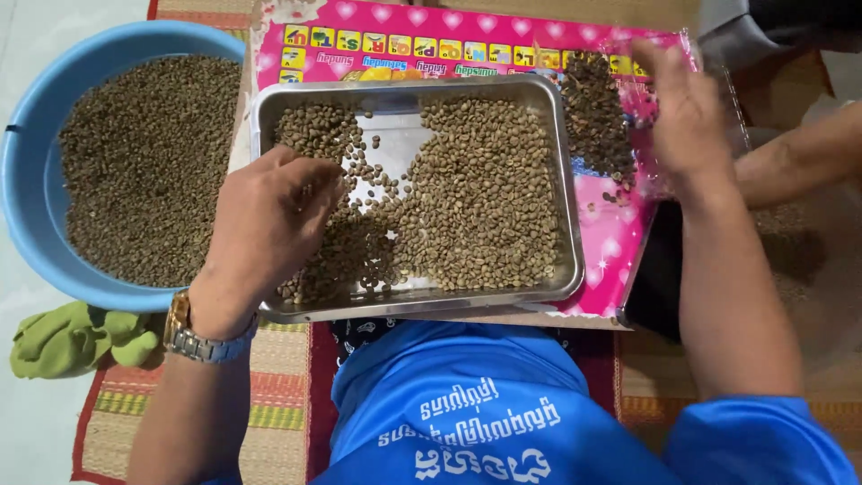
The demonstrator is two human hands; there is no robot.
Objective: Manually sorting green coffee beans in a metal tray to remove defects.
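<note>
Two heaps of pale green-brown beans are in view, w/ a third, smaller pile off to the side. Largest is held in the round blue plastic basin [27, 180] at left, filled nearly edge to edge and untouched by either hand. Next, the rectangular shiny metal tray [566, 224] at centre is loaded w/ a broad bed of beans [485, 198], thick on the right, thinned to bare metal near the upper middle. Under it a pink printed plastic sheet [606, 242] is spread, and a small darker pile of picked-out beans [594, 117] is kept on its upper right.

The left hand [265, 224] is laid on the tray's left portion, fingers curled and bunched on the beans; whether any are pinched cannot be told. The right hand [687, 112] is blurred over the sheet by the small pile, fingers loosely together, approx. flat.

Sorting is judged best done by beans being drawn thin across the bare patch, so defects are seen singly and rejects kept well apart from the tray.
</note>
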